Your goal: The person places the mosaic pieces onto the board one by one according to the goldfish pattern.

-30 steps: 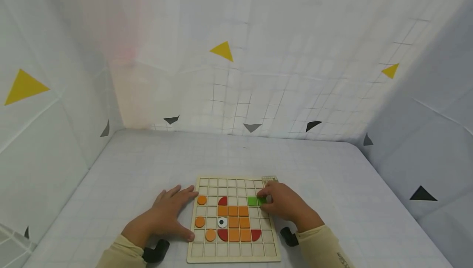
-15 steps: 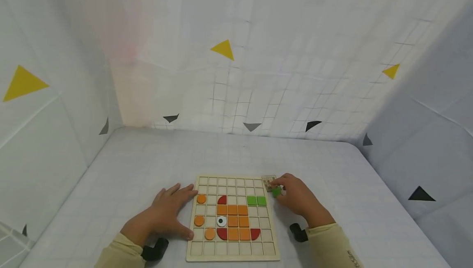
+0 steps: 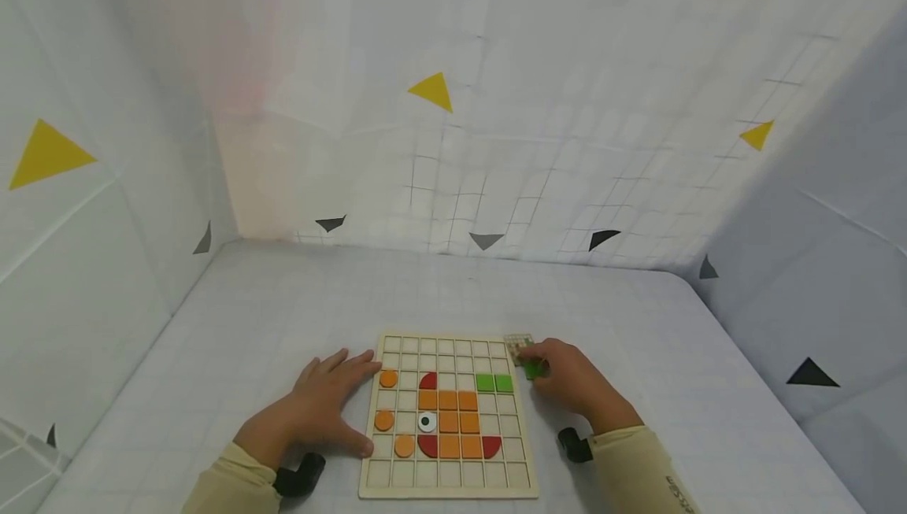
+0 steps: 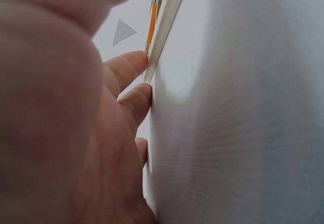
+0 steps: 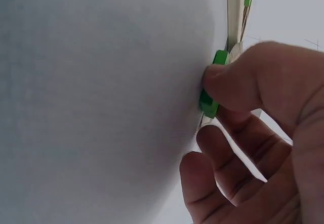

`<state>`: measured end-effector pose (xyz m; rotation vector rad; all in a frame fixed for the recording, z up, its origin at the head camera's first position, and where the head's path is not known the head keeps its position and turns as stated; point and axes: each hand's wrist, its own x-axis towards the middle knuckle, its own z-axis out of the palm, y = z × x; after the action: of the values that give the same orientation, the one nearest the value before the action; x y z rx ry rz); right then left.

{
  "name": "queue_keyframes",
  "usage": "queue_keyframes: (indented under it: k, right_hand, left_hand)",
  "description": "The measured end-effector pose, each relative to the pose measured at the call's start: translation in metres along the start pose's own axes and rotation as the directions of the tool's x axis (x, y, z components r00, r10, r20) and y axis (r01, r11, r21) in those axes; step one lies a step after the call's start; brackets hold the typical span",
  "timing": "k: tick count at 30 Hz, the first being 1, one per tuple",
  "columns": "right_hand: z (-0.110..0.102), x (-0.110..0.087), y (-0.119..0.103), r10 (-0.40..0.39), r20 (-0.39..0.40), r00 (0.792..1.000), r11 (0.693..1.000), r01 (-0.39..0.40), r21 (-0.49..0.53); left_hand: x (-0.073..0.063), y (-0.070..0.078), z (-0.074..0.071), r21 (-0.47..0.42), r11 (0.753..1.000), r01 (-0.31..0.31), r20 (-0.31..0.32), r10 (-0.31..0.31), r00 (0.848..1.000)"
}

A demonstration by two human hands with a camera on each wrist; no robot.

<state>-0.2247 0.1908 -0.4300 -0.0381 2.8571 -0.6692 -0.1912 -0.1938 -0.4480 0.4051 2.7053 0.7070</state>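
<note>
A wooden grid board [image 3: 448,492] lies on the table. On it are orange square tiles [image 3: 449,422], red quarter-round tiles [image 3: 428,381], orange discs [image 3: 384,419], an eye disc [image 3: 427,422] and two green square tiles [image 3: 485,382]. My left hand [image 3: 319,404] rests at the board's left side with fingers spread; fingertips [image 4: 135,62] touch its edge in the left wrist view. Off the right edge, my right hand [image 3: 574,380] pinches another green tile [image 5: 208,97], thumb on its near face. The index fingertip is partly hidden behind the thumb and tile.
A small pattern card [image 3: 517,339] lies at the board's upper right corner, partly covered by the right hand. White sheets with yellow triangles [image 3: 432,92] and dark triangles wall in the table's back and sides. Each wrist carries a black device [image 3: 301,476].
The right hand has moved from the green tiles on the board to the right, beside the pattern card, where it pinches a green tile. The left hand has kept its place.
</note>
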Motion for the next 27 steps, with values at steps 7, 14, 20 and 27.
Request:
queue_keyframes:
  k: [7,14,20,27]
  right_hand:
    - [0.001,-0.002,-0.003,-0.052,-0.027,0.998,0.998,0.053,0.030]
    - [-0.004,-0.004,-0.025,-0.148,-0.050,0.988,0.984,0.152,0.090]
    - [0.000,0.001,-0.040,-0.221,-0.029,0.975,0.970,0.223,0.093]
    - [0.006,0.010,-0.052,-0.282,0.023,0.959,0.958,0.280,0.061]
  left_hand:
    - [-0.002,0.003,-0.001,-0.012,1.000,0.026,0.013,-0.026,1.000]
    - [0.000,0.002,-0.001,-0.005,1.000,0.024,0.012,-0.024,1.000]
    - [0.001,0.002,-0.001,-0.003,1.000,0.011,0.008,-0.011,1.000]
    - [-0.002,0.004,-0.002,0.000,1.000,0.020,0.007,-0.020,1.000]
